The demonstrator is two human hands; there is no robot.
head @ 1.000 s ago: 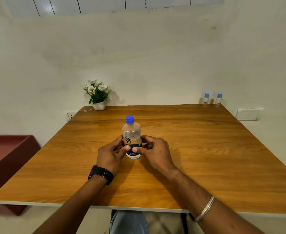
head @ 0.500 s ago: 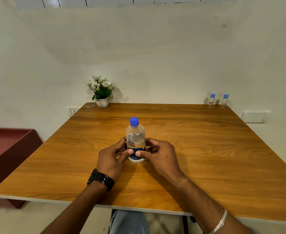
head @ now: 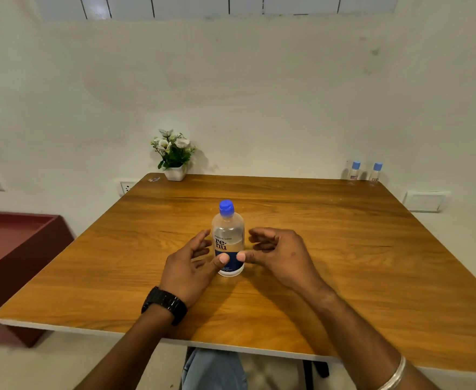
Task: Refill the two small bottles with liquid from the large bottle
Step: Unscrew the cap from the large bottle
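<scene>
Large bottle upright at table centre, both my hands loose beside it.

My left hand point(head: 189, 266) and right hand point(head: 279, 257) flank the large bottle point(head: 227, 243), fingers spread and relaxed, only the thumb tips at its lower label; neither hand grips it. Its blue cap point(head: 226, 207) is on. The two small bottles point(head: 364, 171) stand capped at the far right corner of the table point(head: 371, 249), well apart from my hands. Recommended procedure: bring the small bottles near first, steady the large bottle low with one hand, then unscrew its cap with the other.
</scene>
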